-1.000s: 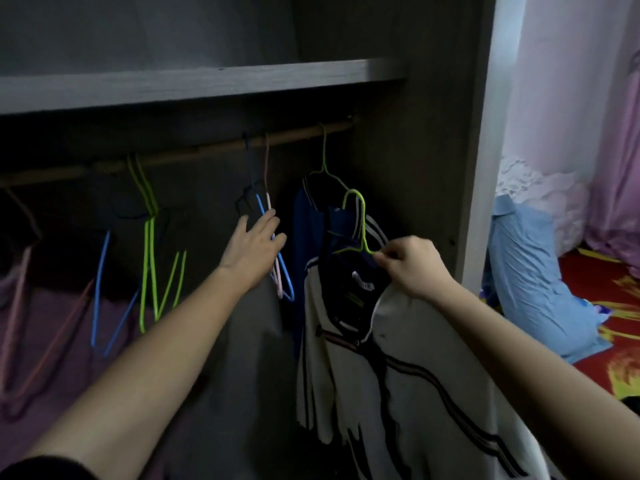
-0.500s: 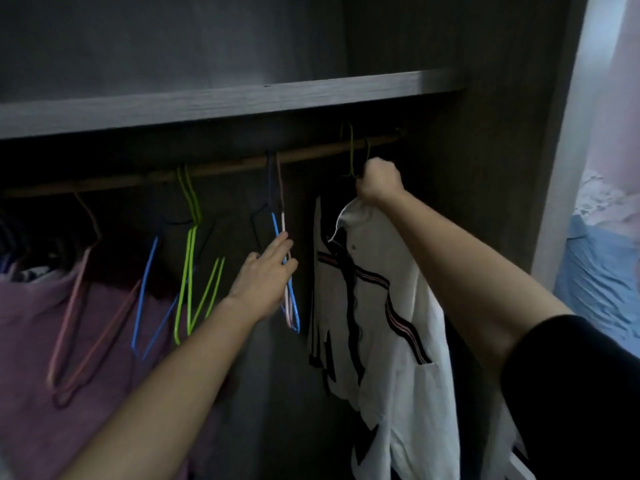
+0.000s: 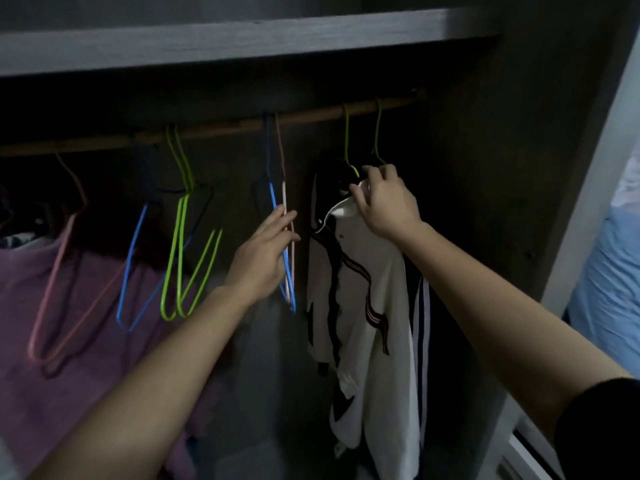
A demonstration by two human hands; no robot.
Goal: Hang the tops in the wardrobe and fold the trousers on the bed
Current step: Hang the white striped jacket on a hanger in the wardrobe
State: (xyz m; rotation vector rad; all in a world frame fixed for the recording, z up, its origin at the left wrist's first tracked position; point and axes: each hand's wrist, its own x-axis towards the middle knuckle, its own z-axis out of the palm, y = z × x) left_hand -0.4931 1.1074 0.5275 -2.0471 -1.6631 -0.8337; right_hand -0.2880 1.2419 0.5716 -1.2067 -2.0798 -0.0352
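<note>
Shirt (image 3: pixel 367 306), white with dark wavy stripes, hangs on a green hanger (image 3: pixel 347 147) from the rail (image 3: pixel 311 116), near the right wall of the wardrobe (image 3: pixel 519 168). The right hand (image 3: pixel 384 206) pinches its collar just under the hook, fingers curled. The left hand (image 3: pixel 263 258), fingers nearly straight, rests against a blue hanger (image 3: pixel 273 202) and a pale hanger (image 3: pixel 284 195) beside it. A dark mark low on the cloth is too dim to read.
</note>
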